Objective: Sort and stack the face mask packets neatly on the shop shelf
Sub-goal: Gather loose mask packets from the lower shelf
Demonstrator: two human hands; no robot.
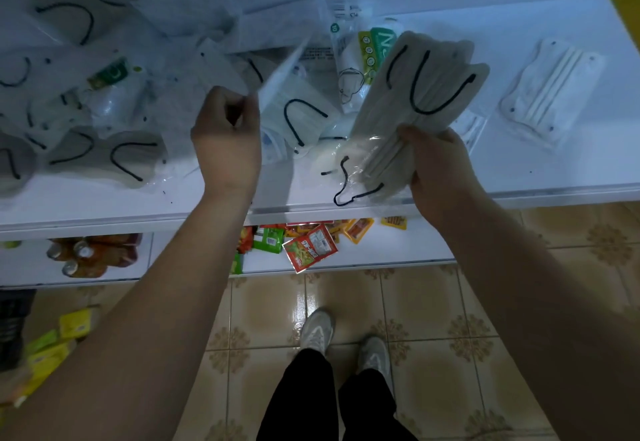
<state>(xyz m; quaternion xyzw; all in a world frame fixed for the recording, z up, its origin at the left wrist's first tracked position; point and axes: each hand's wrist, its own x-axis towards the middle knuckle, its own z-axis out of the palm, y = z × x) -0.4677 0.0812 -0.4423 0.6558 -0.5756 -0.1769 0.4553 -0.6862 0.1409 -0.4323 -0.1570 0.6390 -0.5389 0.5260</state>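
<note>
Closest to the viewer, a person's grey trainers (317, 331) stand on patterned beige floor tiles (433, 302), black trouser legs above them. Just beyond, the lower shelf (381, 257) carries red, green and yellow snack sachets (309, 247) and, to the left, a cluster of bottles (78, 255).

Above that, at the front lip of the white shop shelf (104, 205), the right hand (438, 163) grips a fanned stack of cream face mask packets (420, 94) by its lower end, thumb on top, with black ear loops showing through the clear wrap and one loop hanging over the shelf edge. The left hand (227, 135) is curled, fingers and thumb pinched on the corner of a clear packet (284, 76) that tilts up from the heap; blur there makes the exact grip hard to judge.

Farther in, loose mask packets (104, 104) lie jumbled across the left and middle of the shelf, a green-labelled packet (369, 56) among them. Well apart on the right lies a single white mask packet (550, 90), flat.
</note>
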